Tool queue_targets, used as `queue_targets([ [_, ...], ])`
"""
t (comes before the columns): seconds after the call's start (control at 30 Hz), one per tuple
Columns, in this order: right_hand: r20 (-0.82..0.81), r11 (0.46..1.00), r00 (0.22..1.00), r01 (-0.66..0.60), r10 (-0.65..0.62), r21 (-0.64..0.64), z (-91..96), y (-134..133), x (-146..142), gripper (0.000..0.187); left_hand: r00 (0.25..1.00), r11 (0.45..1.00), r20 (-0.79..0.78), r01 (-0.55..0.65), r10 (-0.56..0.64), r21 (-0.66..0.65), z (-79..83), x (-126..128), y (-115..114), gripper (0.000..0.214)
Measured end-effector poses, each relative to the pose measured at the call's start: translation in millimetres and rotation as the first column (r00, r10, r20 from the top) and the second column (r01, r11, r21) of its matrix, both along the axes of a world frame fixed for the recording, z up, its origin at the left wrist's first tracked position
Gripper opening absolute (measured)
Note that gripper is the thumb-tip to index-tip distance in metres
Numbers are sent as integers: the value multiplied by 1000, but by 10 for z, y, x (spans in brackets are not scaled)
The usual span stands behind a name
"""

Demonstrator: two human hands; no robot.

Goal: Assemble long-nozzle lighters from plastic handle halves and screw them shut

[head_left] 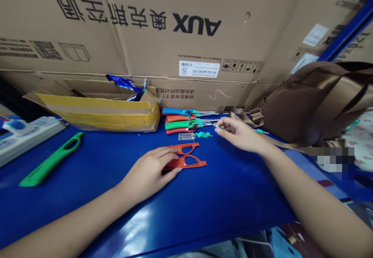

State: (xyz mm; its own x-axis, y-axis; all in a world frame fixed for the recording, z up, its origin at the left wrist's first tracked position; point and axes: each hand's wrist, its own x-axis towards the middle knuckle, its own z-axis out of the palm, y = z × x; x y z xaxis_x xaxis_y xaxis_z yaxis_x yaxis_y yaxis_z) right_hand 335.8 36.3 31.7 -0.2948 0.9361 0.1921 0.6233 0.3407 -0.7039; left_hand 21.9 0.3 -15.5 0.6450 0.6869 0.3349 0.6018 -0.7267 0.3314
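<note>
Two orange plastic casing halves (pixel 190 161), like those of a long-necked lighter, lie side by side on the blue table. My left hand (pixel 154 166) is closed over their near ends, thumb along the lower edge. My right hand (pixel 237 133) pinches a thin metal rod at its fingertips; most of it is hidden by the hand. Just left of that hand are several stick lighters in a pile, a blue one (pixel 177 112) and a green one (pixel 179 125) among them, metal necks pointing right. Below them lie a clear fuel tank (pixel 186 136) and small teal parts (pixel 204 135).
A green casing piece (pixel 52 161) lies at the left, near a white power strip (pixel 29 135). Behind stands an open carton with yellow tape (pixel 110 114). A large cardboard sheet (pixel 131 52) walls off the back. A brown bag (pixel 305 98) with straps sits at the right.
</note>
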Motion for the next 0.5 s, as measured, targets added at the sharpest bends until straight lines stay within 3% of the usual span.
queue_targets([
  [0.1,-134,994,987,-95,86,-62,-101,-111,-275,29,998,1000,61,1,-2,7,-8,7,-7,26],
  [0.2,-103,989,989,-118,110,-86,-175,-236,-420,28,994,1000,109,8,-8,2,-9,20,-32,25],
  [0.37,-40,988,989,-144,142,-64,-234,-325,-420,35,946,999,323,-22,28,-24,-6,32,-69,12],
  [0.5,-5,985,987,-160,160,-61,-293,-302,-379,35,884,984,432,-145,176,-104,-8,29,-68,9],
])
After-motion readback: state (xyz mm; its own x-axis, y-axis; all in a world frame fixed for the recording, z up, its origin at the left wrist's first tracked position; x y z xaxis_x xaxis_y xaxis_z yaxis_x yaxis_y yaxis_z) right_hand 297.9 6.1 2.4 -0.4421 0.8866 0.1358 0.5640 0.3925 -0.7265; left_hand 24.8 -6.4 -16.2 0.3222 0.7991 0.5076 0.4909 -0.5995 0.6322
